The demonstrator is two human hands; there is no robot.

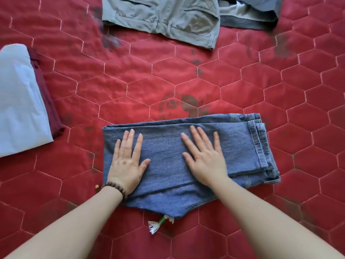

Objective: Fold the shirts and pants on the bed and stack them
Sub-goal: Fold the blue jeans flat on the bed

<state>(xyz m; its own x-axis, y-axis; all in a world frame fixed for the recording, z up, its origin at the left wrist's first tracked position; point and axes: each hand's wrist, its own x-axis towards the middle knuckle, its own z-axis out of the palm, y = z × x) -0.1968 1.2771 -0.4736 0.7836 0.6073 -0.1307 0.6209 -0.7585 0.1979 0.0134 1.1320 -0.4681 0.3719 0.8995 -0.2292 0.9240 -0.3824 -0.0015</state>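
Folded jeans point(186, 156) lie at 6 o'clock on the red quilt point(130, 86). My left hand point(127, 161) and right hand point(203, 159) press flat on them, fingers straight, gripping nothing. Folded stack point(20, 101) at 9 o'clock; gray pants point(162, 17) at 12 o'clock; a dark garment point(250, 14) at 1 o'clock.

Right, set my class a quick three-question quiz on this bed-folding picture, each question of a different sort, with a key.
1. True or false: both hands lie flat on the folded blue jeans.
2. Which wrist wears the beaded bracelet? A left B right
3. Fill in: the pale blue folded shirt lies on a ____ garment.

Key: 1 true, left hand and right hand; 2 A; 3 maroon.
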